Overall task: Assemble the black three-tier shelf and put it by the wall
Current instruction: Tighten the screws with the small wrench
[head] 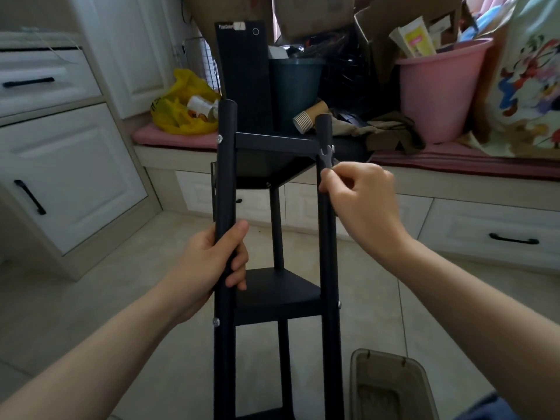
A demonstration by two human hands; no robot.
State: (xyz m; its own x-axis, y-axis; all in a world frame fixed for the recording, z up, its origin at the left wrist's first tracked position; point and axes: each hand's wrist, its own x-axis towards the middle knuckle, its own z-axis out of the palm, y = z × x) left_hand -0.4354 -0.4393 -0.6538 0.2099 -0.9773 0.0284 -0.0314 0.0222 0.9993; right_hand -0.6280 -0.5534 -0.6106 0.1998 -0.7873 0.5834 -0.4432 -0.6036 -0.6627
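Your left hand (216, 257) grips the left post (225, 207) of the shelf (275, 292), posts running up and away from you. Your right hand (360, 192) pinches a small wrench (326, 157) on the top-tier bolt (332, 147) on the right post (328, 237); that hand's nearest.

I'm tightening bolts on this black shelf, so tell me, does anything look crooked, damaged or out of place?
Nothing on the shelf looks bent or damaged; your right hand pinches the wrench against the right pole. Behind it, a stack of paper cups lies tipped over on the cushioned bench.
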